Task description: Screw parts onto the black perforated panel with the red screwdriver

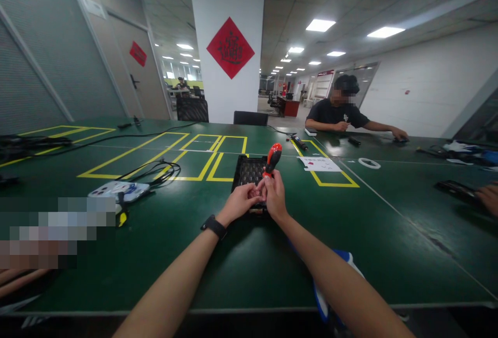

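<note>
A screwdriver (274, 157) with a red and black handle stands nearly upright, leaning slightly right, in my right hand (275, 197). My left hand (241, 202) is closed beside it, its fingertips meeting those of the right at the lower part of the screwdriver. What the left fingers pinch is hidden. Under both hands lies a black openwork tray (249, 167) on the green table (241, 265). The screwdriver's tip is covered by my fingers, so I cannot tell what it touches.
A phone (119, 190) and black cables (165, 169) lie to the left. At the right are a paper sheet (319, 164), a white ring (369, 163) and a dark device (459, 190) near another person's hand (489, 198). A person (342, 109) sits across the table.
</note>
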Demonstrator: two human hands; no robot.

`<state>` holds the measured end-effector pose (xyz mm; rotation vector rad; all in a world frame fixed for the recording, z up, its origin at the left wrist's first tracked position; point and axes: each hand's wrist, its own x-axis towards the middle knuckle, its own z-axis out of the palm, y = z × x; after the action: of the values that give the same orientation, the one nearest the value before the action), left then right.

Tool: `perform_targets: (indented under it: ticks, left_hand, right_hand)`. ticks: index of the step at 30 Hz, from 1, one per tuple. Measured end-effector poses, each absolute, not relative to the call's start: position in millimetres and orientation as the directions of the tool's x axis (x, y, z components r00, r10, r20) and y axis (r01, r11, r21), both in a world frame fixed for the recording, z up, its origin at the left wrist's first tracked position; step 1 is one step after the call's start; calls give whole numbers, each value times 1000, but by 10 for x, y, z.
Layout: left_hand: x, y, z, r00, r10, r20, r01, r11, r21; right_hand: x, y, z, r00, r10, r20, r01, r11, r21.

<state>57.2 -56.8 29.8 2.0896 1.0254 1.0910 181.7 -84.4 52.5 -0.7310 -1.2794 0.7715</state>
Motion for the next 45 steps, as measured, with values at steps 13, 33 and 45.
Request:
perform_targets:
  ticks: [13, 33, 45]
  left_hand:
    - [549, -609, 357, 531, 756, 384, 238, -568, 788]
    - [550, -583, 325, 483, 787, 384, 262, -549, 794]
    - [566, -588, 304, 388, 803, 452, 389, -588, 709]
  right_hand:
    - [1833, -816, 499, 96, 859, 503, -77, 510, -857]
    - [1823, -824, 512, 95, 855, 510, -111, 518, -848]
    - [1807, -828, 508, 128, 830, 543, -45, 551, -833]
